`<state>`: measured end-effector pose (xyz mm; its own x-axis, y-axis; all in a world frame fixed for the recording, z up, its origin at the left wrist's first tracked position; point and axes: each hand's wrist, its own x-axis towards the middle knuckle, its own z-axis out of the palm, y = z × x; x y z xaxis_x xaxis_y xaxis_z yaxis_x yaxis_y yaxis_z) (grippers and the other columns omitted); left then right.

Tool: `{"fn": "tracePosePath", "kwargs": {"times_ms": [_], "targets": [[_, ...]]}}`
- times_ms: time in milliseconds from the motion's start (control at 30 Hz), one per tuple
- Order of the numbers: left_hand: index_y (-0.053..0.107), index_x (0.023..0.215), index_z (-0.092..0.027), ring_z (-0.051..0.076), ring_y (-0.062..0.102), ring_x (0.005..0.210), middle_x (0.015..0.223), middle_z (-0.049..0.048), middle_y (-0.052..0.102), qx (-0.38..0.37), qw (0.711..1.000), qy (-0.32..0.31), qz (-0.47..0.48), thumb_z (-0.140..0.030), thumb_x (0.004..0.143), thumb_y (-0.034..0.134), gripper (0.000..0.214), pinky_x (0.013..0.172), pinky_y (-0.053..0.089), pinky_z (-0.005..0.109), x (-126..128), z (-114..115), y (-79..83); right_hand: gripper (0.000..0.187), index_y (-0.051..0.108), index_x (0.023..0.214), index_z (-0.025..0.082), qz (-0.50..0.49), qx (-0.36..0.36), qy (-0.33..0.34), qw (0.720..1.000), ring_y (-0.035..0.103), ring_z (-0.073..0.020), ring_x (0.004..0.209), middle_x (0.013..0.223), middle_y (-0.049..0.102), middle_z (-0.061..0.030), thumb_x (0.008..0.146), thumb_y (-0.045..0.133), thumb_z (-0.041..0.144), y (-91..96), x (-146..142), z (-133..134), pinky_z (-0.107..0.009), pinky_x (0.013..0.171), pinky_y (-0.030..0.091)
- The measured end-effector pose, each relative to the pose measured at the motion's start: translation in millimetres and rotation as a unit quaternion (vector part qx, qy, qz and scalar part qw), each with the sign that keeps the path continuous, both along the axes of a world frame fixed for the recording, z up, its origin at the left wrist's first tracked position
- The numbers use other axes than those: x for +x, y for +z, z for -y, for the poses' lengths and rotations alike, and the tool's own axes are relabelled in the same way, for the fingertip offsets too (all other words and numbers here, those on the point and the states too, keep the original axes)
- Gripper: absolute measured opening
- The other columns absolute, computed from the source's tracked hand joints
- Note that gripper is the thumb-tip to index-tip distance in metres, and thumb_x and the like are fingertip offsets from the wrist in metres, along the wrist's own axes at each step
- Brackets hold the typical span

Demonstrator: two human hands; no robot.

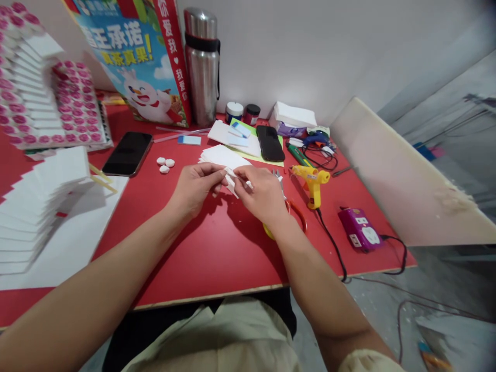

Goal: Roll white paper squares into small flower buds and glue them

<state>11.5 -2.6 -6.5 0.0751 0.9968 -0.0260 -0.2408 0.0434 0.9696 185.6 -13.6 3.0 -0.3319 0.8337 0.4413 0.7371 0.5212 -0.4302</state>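
Between both hands is a small piece of white paper [231, 182], held just above the red tabletop [217, 248]. My left hand [197, 188] pinches its left side with thumb and fingertips. On the other side my right hand [263, 191] grips it with fingers curled, hiding part of it. White paper sheets [222, 155] lie right behind the fingers. Partly under my right wrist are scissors [298, 214] with orange and yellow handles. Several small white folded pieces [165, 164] sit left of my left hand.
A yellow glue gun [313, 181] and purple power adapter [360, 230] are at right, with cords trailing. Phones [127, 153] [270, 143], a steel flask [202, 67] and a printed bag [135, 62] stand or lie behind. White stepped card models [42, 206] occupy the left.
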Motion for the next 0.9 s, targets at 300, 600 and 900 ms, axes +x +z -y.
{"fn": "tracePosePath", "kwargs": {"times_ms": [300,600,900], "targets": [[0.076,0.083,-0.013,0.008,0.051,0.047,0.064,0.003,0.069,-0.006,0.999,-0.002,-0.047,-0.026,0.075,0.079,0.015,0.046,0.039,0.021,0,2,0.8,0.024,0.074,0.099,0.024,-0.08,-0.063,0.016,0.995,0.07,-0.0219,0.083,0.094,0.079,-0.0055,0.101,0.055,0.039,-2.6,4,-3,-0.034,0.078,0.047],[0.076,0.082,-0.013,0.008,0.049,0.048,0.065,0.0033,0.07,-0.01,0.999,0.009,-0.047,-0.026,0.071,0.08,0.017,0.046,0.038,0.021,2,1,2.5,0.026,0.067,0.087,0.022,-0.177,-0.116,-0.005,0.977,0.069,-0.02,0.074,0.079,0.074,-0.0043,0.101,0.053,0.04,-4.5,-2,0,-0.033,0.074,0.05],[0.08,0.084,-0.015,0.008,0.046,0.048,0.064,0.0018,0.068,0.047,0.995,-0.033,-0.084,-0.028,0.076,0.079,0.016,0.047,0.035,0.023,-4,2,8.1,0.053,0.066,0.09,0.019,-0.432,-0.438,0.049,0.787,0.073,-0.0217,0.07,0.084,0.076,-0.0106,0.096,0.052,0.069,9.0,6,-6,-0.038,0.072,0.061]]}}
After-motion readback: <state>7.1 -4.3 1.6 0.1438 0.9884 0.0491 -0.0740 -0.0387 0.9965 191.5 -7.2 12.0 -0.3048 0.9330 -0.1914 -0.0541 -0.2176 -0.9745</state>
